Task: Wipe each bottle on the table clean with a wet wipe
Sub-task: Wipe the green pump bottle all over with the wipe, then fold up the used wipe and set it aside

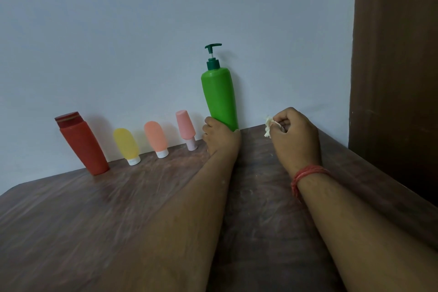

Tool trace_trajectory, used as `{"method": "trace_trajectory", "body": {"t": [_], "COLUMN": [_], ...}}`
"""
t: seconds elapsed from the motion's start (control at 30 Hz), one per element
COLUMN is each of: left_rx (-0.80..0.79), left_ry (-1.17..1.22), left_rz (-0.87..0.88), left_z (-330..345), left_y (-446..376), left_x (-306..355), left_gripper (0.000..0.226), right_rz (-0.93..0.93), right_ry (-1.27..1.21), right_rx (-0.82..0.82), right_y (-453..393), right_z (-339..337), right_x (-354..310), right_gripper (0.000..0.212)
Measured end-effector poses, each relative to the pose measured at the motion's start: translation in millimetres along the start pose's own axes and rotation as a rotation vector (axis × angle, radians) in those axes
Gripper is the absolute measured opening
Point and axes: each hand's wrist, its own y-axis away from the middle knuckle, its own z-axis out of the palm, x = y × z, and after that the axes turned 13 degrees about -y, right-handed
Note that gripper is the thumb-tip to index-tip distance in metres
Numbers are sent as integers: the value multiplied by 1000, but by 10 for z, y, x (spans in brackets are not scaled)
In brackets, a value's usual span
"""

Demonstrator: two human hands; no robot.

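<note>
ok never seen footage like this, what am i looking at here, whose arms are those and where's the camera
There is no machine here. The single picture comes from a wide-angle camera worn on a person's head, looking forward and down, so the two bare arms reaching in from the bottom are that person's own.

The surface is a dark brown wooden table pushed against a pale wall. Along the wall stand five plastic bottles: a red flip-top bottle, a yellow squeeze tube, an orange squeeze tube, a small pink bottle, the two tubes resting on their white caps, and a tall green pump bottle.

The left hand grips the base of the green pump bottle. The right hand, with a red thread around its wrist, pinches a crumpled white wet wipe just beside the bottle, not touching it.
</note>
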Motion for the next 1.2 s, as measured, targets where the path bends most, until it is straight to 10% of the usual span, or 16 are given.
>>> {"method": "trace_trajectory", "body": {"t": [0.77, 1.0, 1.2], "left_rx": [-111, -398, -511], "left_ry": [55, 239, 466], "left_rz": [204, 430, 232], "left_z": [-377, -1202, -1931], "left_y": [395, 1045, 1572], "left_x": [-167, -601, -1124], "left_gripper": [55, 40, 21], "right_rz": [-68, -52, 139], "right_ry": [51, 80, 1], "right_rx": [-163, -345, -464], "right_y": [58, 636, 1171], "right_z": [-92, -60, 27], "right_x": [-101, -571, -1218], "right_gripper": [9, 9, 16]}}
